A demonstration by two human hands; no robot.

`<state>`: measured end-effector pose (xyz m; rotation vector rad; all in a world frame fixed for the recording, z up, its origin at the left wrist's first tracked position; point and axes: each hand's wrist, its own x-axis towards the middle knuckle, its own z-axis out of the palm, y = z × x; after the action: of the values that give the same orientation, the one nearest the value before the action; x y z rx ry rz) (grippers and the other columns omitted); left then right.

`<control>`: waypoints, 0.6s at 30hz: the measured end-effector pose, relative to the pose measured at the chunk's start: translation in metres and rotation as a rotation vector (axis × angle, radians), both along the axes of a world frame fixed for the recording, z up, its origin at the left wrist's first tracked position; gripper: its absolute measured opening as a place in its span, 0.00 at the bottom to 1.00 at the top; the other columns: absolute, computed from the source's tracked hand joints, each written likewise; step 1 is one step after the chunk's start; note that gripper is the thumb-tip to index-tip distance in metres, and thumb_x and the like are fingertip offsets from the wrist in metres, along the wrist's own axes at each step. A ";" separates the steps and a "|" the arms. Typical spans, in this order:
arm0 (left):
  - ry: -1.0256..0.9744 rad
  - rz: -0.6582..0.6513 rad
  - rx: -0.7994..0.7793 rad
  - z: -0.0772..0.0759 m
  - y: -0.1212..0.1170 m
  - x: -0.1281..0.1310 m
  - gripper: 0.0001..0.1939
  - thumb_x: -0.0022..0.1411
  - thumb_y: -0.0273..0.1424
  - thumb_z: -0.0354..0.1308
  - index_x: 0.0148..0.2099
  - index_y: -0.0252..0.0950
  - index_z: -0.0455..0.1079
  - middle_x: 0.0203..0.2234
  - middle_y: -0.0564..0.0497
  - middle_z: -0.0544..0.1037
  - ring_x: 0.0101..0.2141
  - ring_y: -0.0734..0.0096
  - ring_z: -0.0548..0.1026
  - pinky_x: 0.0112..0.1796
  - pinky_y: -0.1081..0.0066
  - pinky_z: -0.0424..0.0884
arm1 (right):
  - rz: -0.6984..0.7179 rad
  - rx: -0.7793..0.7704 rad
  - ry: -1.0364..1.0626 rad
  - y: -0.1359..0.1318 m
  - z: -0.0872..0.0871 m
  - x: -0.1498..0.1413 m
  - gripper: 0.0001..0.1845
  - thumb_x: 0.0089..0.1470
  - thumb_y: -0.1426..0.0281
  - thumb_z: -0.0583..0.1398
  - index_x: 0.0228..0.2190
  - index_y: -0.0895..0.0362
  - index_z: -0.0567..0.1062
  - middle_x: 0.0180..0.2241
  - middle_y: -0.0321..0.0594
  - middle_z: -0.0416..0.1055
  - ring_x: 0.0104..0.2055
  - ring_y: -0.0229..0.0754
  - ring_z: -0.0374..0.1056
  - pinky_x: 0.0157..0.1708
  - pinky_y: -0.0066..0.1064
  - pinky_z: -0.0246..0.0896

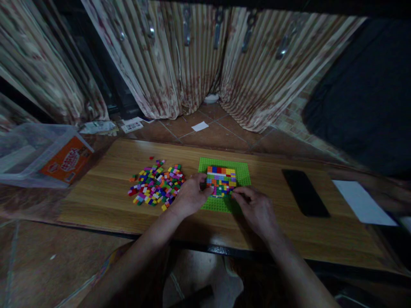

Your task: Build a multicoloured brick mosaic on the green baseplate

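Note:
A block of many-coloured toy bricks (221,176) is built up on a green studded baseplate (242,169). My left hand (190,194) is at the block's left side, thumb and forefinger spread apart at its edge. At the block's near right corner, my right hand (257,209) has its thumb and forefinger pinched together. Whatever is between those fingertips is too small to make out. Left of my left hand lies a loose pile of small coloured bricks (157,184).
The wooden table (135,220) carries a black phone-like slab (305,192) and a white sheet (362,201) on the right. A clear plastic box (35,149) with an orange label stands at the left. Striped curtains (180,64) hang behind; a person in dark clothing (362,94) is at right.

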<state>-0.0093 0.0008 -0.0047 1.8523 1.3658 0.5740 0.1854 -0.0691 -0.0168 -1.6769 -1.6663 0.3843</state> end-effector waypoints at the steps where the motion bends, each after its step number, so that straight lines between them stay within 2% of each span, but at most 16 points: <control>1: 0.010 -0.004 -0.001 0.000 0.000 0.000 0.20 0.57 0.33 0.57 0.51 0.33 0.69 0.42 0.43 0.78 0.40 0.62 0.76 0.41 0.66 0.71 | 0.015 0.012 -0.008 0.000 0.000 -0.001 0.09 0.57 0.66 0.58 0.33 0.55 0.77 0.33 0.39 0.76 0.35 0.41 0.71 0.39 0.33 0.64; 5: 0.022 -0.016 -0.007 0.001 0.000 0.001 0.19 0.58 0.33 0.56 0.52 0.33 0.68 0.43 0.43 0.78 0.41 0.63 0.76 0.41 0.66 0.72 | 0.058 0.064 -0.026 0.002 -0.002 -0.003 0.08 0.57 0.67 0.58 0.32 0.53 0.78 0.33 0.39 0.75 0.37 0.41 0.70 0.40 0.33 0.64; 8: 0.020 -0.017 -0.002 0.001 0.000 0.000 0.19 0.59 0.33 0.56 0.52 0.32 0.68 0.43 0.43 0.78 0.42 0.63 0.76 0.42 0.66 0.72 | 0.040 0.081 0.008 0.004 -0.006 -0.004 0.08 0.56 0.67 0.59 0.32 0.52 0.79 0.34 0.39 0.74 0.37 0.41 0.70 0.41 0.34 0.65; 18: -0.001 -0.040 -0.017 0.003 -0.001 0.000 0.18 0.58 0.32 0.56 0.51 0.33 0.69 0.42 0.44 0.79 0.39 0.66 0.77 0.41 0.67 0.72 | -0.096 -0.027 0.347 0.012 -0.016 -0.003 0.07 0.45 0.62 0.66 0.26 0.52 0.80 0.32 0.37 0.71 0.34 0.41 0.69 0.39 0.36 0.63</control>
<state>-0.0091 -0.0001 -0.0021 1.8610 1.3262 0.5412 0.1821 -0.0567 -0.0332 -1.5977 -1.3271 0.6149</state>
